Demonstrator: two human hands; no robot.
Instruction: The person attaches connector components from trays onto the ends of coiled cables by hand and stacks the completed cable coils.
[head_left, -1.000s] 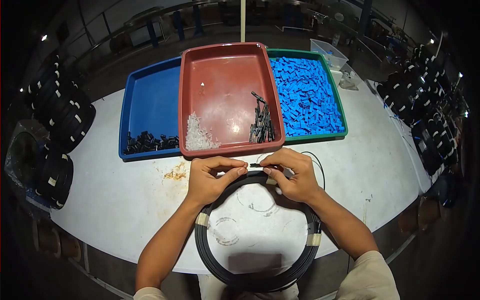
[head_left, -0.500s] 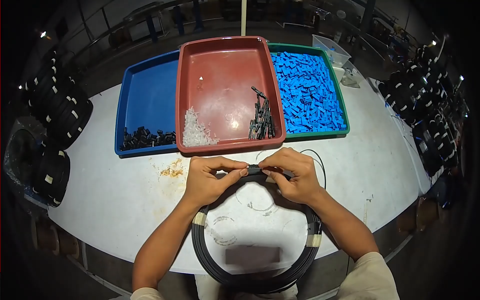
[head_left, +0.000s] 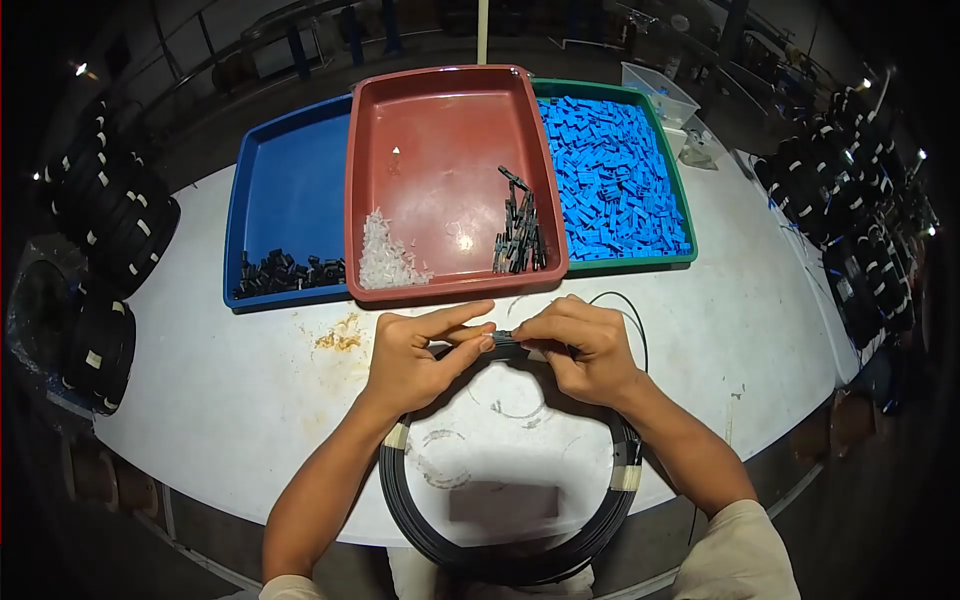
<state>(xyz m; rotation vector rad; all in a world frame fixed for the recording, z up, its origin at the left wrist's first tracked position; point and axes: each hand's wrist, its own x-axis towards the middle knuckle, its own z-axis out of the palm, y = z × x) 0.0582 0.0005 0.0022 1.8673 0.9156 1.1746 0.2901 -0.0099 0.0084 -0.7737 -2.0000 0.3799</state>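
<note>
A large coil of black cable (head_left: 395, 500), bound with pale tape, rests upright against the table's near edge and rises to my hands. My left hand (head_left: 425, 355) pinches a small dark connector (head_left: 503, 339) between its thumb and a finger, with the index finger lifted off. On the other side of it, my right hand (head_left: 582, 350) is closed, thumb and fingertips at the connector's right end. From behind that hand a thin free loop of cable (head_left: 640, 330) curves out and down to the coil. The fingertips hide much of the connector.
Beyond my hands stand a red tray (head_left: 430, 295) with clear pieces (head_left: 385, 258) and dark connectors (head_left: 520, 235), a blue tray (head_left: 290, 180) with black caps (head_left: 285, 275), and a green tray (head_left: 660, 262) of blue clips (head_left: 615, 180). Cable coils (head_left: 130, 230) are stacked at both sides.
My left index finger has lifted off the connector and straightened. My right fingertips have shifted slightly left along it. The view has moved slightly.
</note>
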